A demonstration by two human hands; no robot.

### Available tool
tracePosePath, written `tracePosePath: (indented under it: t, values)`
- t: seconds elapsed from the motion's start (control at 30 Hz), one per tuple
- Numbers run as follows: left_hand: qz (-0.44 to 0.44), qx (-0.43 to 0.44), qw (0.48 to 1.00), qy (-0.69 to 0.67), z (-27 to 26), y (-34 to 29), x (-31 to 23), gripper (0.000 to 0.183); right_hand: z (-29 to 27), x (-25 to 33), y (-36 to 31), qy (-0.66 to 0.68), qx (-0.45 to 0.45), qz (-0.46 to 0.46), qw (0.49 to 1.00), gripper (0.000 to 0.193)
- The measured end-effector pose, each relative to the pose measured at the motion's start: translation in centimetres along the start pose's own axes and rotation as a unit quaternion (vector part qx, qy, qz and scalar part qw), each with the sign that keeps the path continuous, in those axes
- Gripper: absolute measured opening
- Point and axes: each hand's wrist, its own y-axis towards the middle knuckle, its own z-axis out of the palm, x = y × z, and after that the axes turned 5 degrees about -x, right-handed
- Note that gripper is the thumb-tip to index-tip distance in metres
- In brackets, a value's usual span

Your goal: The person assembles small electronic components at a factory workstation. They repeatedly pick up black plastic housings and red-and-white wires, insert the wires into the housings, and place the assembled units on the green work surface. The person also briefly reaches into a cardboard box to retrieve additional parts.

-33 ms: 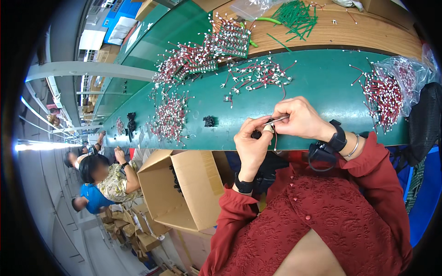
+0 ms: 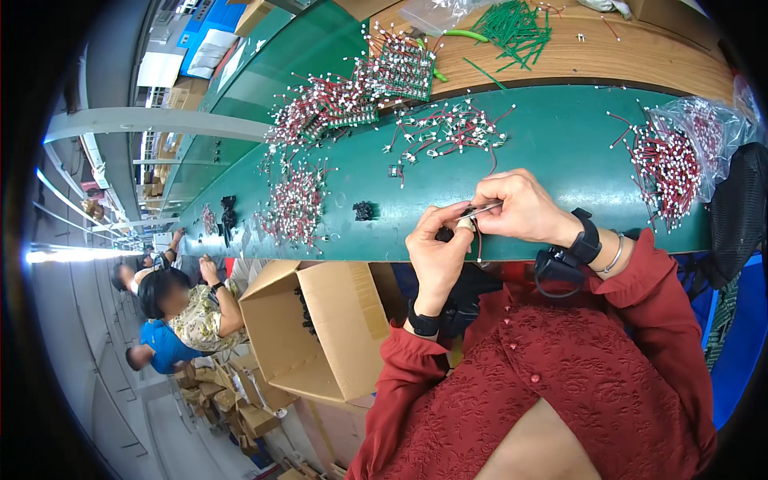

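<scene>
In my right hand (image 2: 520, 204) is a slim metal tool that looks like tweezers (image 2: 482, 210), held in a closed grip. Its tip meets a small black part (image 2: 446, 233) pinched between the fingers and thumb of my left hand (image 2: 438, 244). A short red-and-black wire (image 2: 479, 246) hangs down beside the left thumb. Fingers hide most of the black part, so its exact kind does not show. Both hands are close together above the near edge of the green work surface (image 2: 560, 152).
Wired connectors lie in a loose group (image 2: 452, 132), a left pile (image 2: 296, 200) and a right pile (image 2: 668, 172) by a plastic bag. Wired circuit boards (image 2: 404, 72) are stacked behind. Black parts (image 2: 364, 210) sit leftward. A cardboard box (image 2: 344, 328) stands below the edge; people work far left.
</scene>
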Motion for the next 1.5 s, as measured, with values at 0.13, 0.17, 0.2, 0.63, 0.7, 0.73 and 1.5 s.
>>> tracePosePath:
  t: [0.13,0.17,0.2,0.63,0.7,0.73,1.5]
  values:
    - [-0.033,0.009,0.999,0.0,-0.4,0.3,0.0,0.022,0.5,-0.2,0.0,-0.055,-0.003,-0.024,0.998,0.018]
    - [-0.034,0.015,0.999,0.01,-0.8,0.8,0.1,0.022,0.5,-0.3,0.1,-0.048,-0.006,-0.018,0.999,0.018]
    - [-0.059,0.018,0.998,-0.011,-1.1,1.4,0.3,0.022,0.3,-0.4,0.2,-0.045,-0.008,-0.007,0.999,0.018]
    - [-0.039,-0.135,0.983,0.116,-4.2,4.1,2.6,0.022,-4.1,-3.4,3.1,-0.222,-0.196,0.099,0.95,0.018]
    - [-0.104,-0.078,0.988,-0.081,-4.0,4.0,1.9,0.018,-3.5,-3.7,3.3,-0.272,-0.187,0.079,0.941,0.018]
    - [-0.134,-0.05,0.973,-0.18,-3.9,3.9,1.5,0.017,-3.4,-3.8,3.4,-0.295,-0.181,0.071,0.936,0.018]
    - [-0.151,-0.007,0.924,-0.35,5.7,3.4,0.4,0.015,-1.1,-2.0,2.3,0.299,-0.108,0.148,0.937,0.016]
